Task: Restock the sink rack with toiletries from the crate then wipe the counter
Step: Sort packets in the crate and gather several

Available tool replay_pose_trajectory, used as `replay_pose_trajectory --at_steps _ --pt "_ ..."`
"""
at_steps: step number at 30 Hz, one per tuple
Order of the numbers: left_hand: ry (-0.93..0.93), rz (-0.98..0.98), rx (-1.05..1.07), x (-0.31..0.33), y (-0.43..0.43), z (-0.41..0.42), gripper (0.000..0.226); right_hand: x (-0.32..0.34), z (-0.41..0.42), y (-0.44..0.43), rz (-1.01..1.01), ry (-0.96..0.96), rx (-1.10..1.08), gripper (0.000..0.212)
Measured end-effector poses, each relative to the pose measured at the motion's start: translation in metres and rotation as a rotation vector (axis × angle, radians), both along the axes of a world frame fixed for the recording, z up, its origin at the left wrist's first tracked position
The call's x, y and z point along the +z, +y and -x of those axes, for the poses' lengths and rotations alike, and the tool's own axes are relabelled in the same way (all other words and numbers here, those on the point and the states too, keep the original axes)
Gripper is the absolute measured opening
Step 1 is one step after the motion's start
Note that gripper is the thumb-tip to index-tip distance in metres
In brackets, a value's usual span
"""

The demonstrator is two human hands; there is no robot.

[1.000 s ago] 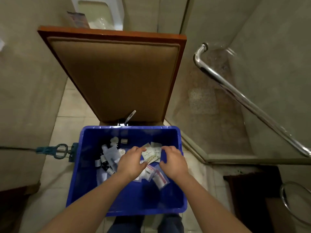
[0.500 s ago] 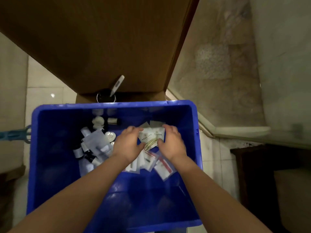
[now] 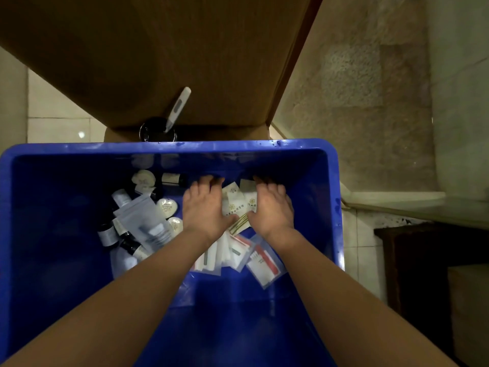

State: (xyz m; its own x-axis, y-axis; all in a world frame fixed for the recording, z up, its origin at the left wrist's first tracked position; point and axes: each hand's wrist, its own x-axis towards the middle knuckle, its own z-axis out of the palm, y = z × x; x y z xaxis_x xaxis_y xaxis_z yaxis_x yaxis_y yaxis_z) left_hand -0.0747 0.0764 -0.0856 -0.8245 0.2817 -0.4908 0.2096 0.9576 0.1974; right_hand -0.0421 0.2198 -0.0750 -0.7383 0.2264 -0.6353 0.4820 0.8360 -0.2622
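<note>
The white sachets (image 3: 236, 205) lie against the far wall of the blue crate (image 3: 169, 147), right of its middle, overlapping in a small stack whose long axis runs away from the person. They sit directly between the two bare hands. The left grip (image 3: 203, 207) flanks one long edge and the right grip (image 3: 272, 207) the other, both touching, neither nearer. On each, the thumb presses the stack's near end and the fingers curl down over its far end. I judge both are clasping the stack, though the fingertips are hidden. Lifting it looks like a matter of drawing the hands together and up. Each sachet bears a gold flower emblem and a row of gold characters too small to read, and the nearest shows gold stripes. Just nearer lie clear pouches (image 3: 262, 263) with red strips. To the left are a frosted pouch (image 3: 148, 223), heart-shaped soaps (image 3: 166, 207) and small bottles (image 3: 122, 197), their labels illegible. Beyond the rim a dark cup (image 3: 156, 131) holds a white pen-like stick (image 3: 177, 107). No sink rack is in view.
</note>
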Motion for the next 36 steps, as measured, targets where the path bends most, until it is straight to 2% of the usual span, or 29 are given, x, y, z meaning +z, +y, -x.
replay_pose_trajectory --at_steps 8,13,16,19,24,29,36 --pt "0.011 0.011 -0.011 -0.009 0.004 -0.001 0.072 -0.006 0.005 -0.005 -0.032 0.03 -0.006 0.066" --pt "0.023 0.008 -0.034 0.0 0.004 -0.01 0.048 0.003 -0.003 -0.011 0.163 -0.007 -0.251 0.066" --pt "0.021 -0.016 -0.032 0.012 0.003 -0.012 0.035 0.012 -0.008 -0.015 0.216 -0.021 -0.279 0.067" --pt "0.02 -0.069 0.002 0.026 0.0 -0.012 0.026 0.027 -0.012 -0.022 0.256 -0.028 -0.297 0.078" --pt "-0.072 -0.226 0.074 0.059 -0.007 -0.011 0.027 0.064 -0.018 -0.028 0.296 -0.04 -0.38 0.087" --pt "-0.178 -0.329 0.144 0.099 -0.013 -0.017 0.032 0.11 -0.027 -0.026 0.321 0.02 -0.403 0.081" --pt "-0.187 -0.483 0.18 0.167 -0.012 -0.037 0.036 0.185 -0.052 -0.018 0.33 0.112 -0.449 0.076"
